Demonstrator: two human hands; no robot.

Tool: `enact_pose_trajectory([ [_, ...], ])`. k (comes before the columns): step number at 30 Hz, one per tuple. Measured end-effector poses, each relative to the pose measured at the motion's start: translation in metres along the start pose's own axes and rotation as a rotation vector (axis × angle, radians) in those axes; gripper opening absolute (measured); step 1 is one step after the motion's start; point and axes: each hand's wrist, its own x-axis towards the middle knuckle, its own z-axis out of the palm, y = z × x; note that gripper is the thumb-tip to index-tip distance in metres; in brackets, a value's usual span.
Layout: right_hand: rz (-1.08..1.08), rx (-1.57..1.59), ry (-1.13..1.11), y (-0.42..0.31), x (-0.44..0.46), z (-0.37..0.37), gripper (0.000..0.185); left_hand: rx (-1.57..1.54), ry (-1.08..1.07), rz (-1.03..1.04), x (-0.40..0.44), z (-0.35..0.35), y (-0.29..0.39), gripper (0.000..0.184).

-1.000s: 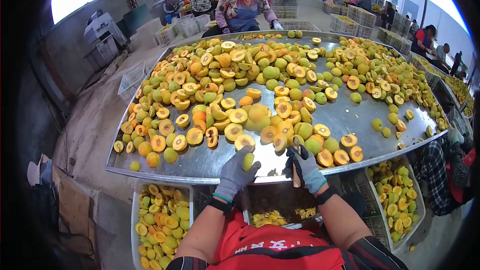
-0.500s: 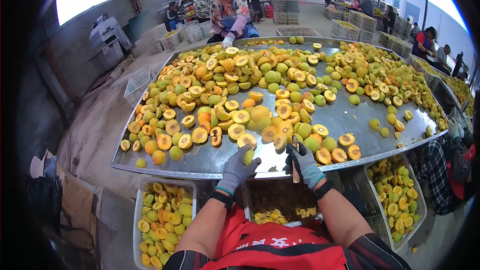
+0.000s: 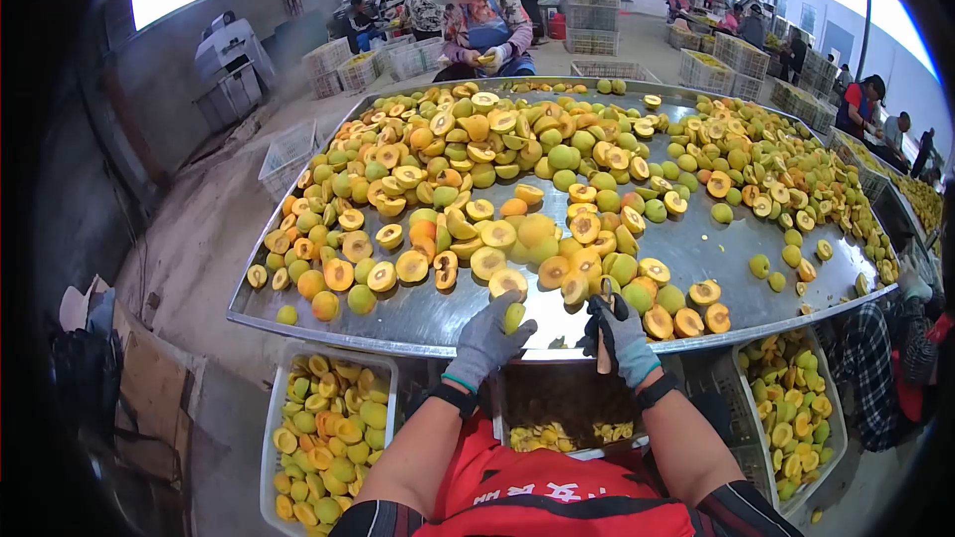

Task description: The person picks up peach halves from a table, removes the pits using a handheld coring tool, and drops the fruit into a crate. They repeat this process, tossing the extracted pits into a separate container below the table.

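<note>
My left hand [image 3: 487,343], in a grey glove with a teal cuff, is closed around a yellow-green peach half [image 3: 513,317] near the table's front edge. In my right hand [image 3: 625,338], also gloved, is a pitting tool [image 3: 603,356] with a wooden handle pointing down and a small metal loop on top. The two hands are apart. Just beyond them, halved peaches [image 3: 507,283] lie on the metal table [image 3: 418,326], many cut side up with brown centres.
Below the table edge stand a left crate [image 3: 392,378] and a right crate [image 3: 842,438] of peach halves. Between them a bin holds yellow scraps [image 3: 542,436]. Across the table sits a co-worker [image 3: 492,25]; stacked crates [image 3: 593,15] and other people are behind.
The view has shifted slightly, moving the scene right and down. My hands keep their grips. The co-worker's gloved hand has drawn back from the pile to their body, with fruit in their hands.
</note>
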Motion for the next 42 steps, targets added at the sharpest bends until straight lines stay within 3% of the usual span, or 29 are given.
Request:
enact_pose_trajectory([
  [6, -0.012, 0.025, 0.011, 0.000, -0.003, 0.002, 0.022, 0.014, 0.008, -0.005, 0.002, 0.007, -0.008, 0.054],
  [8, -0.021, 0.005, 0.033, -0.001, -0.004, 0.004, 0.022, -0.203, 0.283, 0.321, 0.003, 0.022, -0.025, 0.048],
  [9, -0.052, 0.008, 0.014, 0.001, -0.009, 0.003, 0.021, -0.653, 0.074, 0.073, -0.001, 0.027, -0.030, 0.046],
  [10, -0.078, 0.011, -0.003, 0.004, -0.014, 0.003, 0.020, -0.914, 0.014, -0.062, -0.013, 0.008, -0.001, 0.039],
  [12, -0.122, 0.057, -0.177, 0.005, -0.034, 0.003, 0.014, -1.247, -0.069, -0.032, -0.028, -0.008, 0.017, 0.039],
  [14, -0.083, -0.228, -0.194, -0.014, -0.070, 0.017, 0.016, -1.481, -0.174, -0.092, -0.041, -0.005, 0.020, 0.049],
  [15, -0.227, -0.214, -0.232, -0.012, -0.084, 0.022, 0.022, -1.490, -0.209, -0.056, -0.046, -0.006, 0.024, 0.057],
  [16, -0.305, -0.445, -0.144, -0.010, -0.095, 0.025, 0.024, -1.490, -0.218, -0.069, -0.049, -0.004, 0.025, 0.057],
  [18, -0.292, -0.382, -0.313, -0.024, -0.112, 0.031, 0.026, -1.720, -0.347, -0.133, -0.058, 0.000, 0.028, 0.063],
  [19, -0.476, -0.597, -0.248, -0.030, -0.120, 0.035, 0.031, -1.745, -0.361, -0.115, -0.062, -0.002, 0.034, 0.065],
  [22, -0.425, -0.763, -0.236, -0.018, -0.114, 0.031, 0.036, -1.611, -0.288, -0.073, -0.065, 0.002, 0.042, 0.066],
  [27, -0.410, -0.785, -0.210, -0.018, -0.116, 0.033, 0.036, -1.407, -0.221, -0.086, -0.070, 0.002, 0.051, 0.062],
  [35, -0.341, -0.861, -0.141, -0.018, -0.123, 0.042, 0.037, -1.067, -0.081, 0.131, -0.074, 0.006, 0.057, 0.060],
  [39, -0.358, -0.912, -0.120, -0.013, -0.125, 0.047, 0.035, -1.074, -0.012, 0.097, -0.075, 0.008, 0.065, 0.059],
  [41, -0.314, -0.592, -0.178, -0.014, -0.127, 0.049, 0.033, -1.011, -0.054, 0.072, -0.073, 0.004, 0.066, 0.058],
  [42, -0.309, -0.593, -0.172, -0.016, -0.129, 0.047, 0.033, -1.014, -0.060, 0.069, -0.074, 0.002, 0.067, 0.058],
])
